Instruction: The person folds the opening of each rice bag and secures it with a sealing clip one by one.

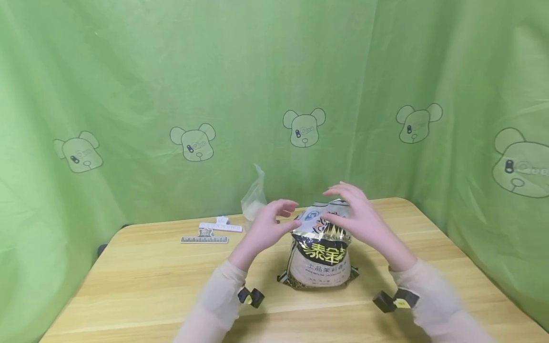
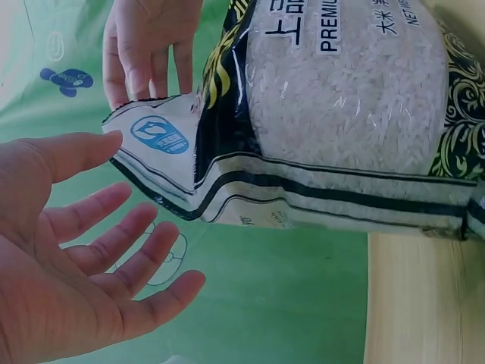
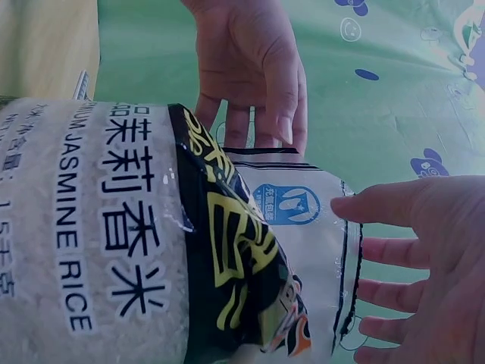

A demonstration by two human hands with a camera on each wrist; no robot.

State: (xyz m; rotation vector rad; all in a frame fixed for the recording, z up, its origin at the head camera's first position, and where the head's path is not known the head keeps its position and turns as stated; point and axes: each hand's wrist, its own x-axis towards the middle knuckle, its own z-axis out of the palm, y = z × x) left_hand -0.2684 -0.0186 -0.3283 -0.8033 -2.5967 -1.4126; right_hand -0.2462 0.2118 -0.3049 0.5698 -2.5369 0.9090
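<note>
A filled jasmine rice bag (image 1: 321, 252) stands upright on a wooden table (image 1: 141, 281), at five o'clock from the middle of the head view. Taking the bag as the dial's centre, with twelve at the far side, the person's left hand (image 1: 269, 224) is at ten o'clock and the right hand (image 1: 363, 218) at two, both spread wide, thumbs apart from fingers, gripping nothing. In the wrist views each thumb overlaps a corner of the bag's upper flap (image 3: 322, 243); whether skin meets film cannot be told. A translucent plastic bag (image 1: 254, 202), partly hidden by the left hand, is at ten o'clock; a white clip (image 1: 220, 227) and a grey clip (image 1: 204, 239) lie near nine. A green curtain (image 1: 240, 71) hangs behind. The rice bag will probably feel heavy for its size, its weight low and shifting as grains slide, the glossy film slippery, the body firm but yielding. The flap looks thin and limp, easily pinched at its corners at ten and two; lifting would be safer with palms around the full lower body or beneath the base.
</note>
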